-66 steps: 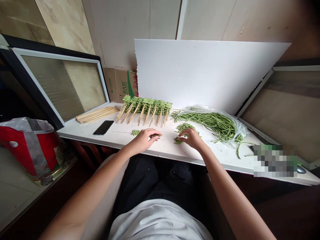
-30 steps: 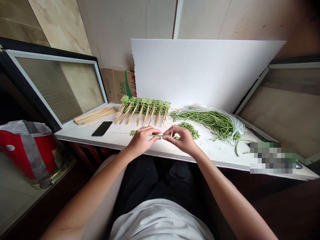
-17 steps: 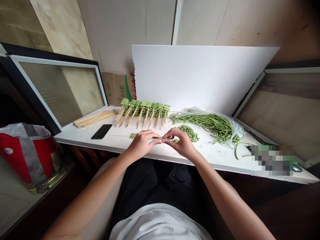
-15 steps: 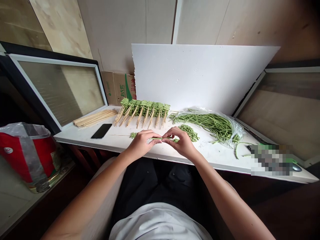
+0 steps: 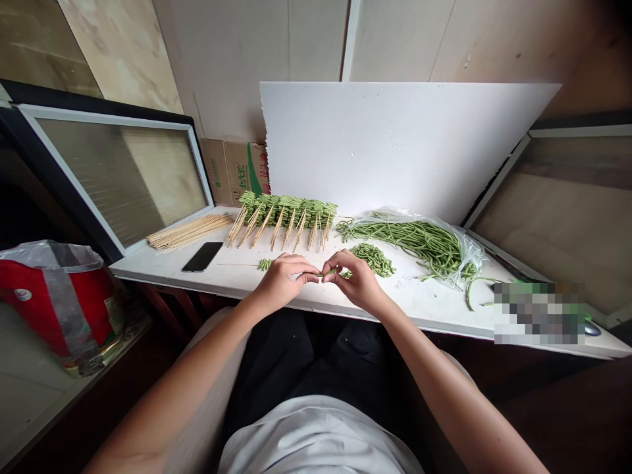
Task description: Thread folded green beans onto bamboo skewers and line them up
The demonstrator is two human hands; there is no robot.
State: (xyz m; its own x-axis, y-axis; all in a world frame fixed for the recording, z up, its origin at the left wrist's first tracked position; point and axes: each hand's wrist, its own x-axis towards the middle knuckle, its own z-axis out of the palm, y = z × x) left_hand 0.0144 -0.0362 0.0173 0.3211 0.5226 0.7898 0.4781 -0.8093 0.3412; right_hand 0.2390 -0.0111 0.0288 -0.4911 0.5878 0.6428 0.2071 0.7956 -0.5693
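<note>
My left hand (image 5: 282, 282) and my right hand (image 5: 356, 280) meet above the front of the table. Each has its thumb and fingers pinched on a thin green bean (image 5: 326, 272) that runs between them. Just past my left hand lies a short row of bean pieces (image 5: 265, 264), with a thin stick reaching left from it. Behind my right hand is a pile of short cut bean pieces (image 5: 374, 261). Farther back, stacked skewers of bean pieces (image 5: 291, 212) lie with their bare sticks towards me.
Loose bamboo skewers (image 5: 190, 232) and a phone (image 5: 202, 257) lie on the white table (image 5: 232, 280) at left. Long beans (image 5: 419, 241) spill from a clear plastic bag (image 5: 471, 257) at right. A white board (image 5: 395, 145) and a cardboard box (image 5: 230, 171) stand behind.
My fingertips have drawn slightly apart along the bean, which now looks bent near my right fingers. The view has shifted a little; the things on the table lie as before.
</note>
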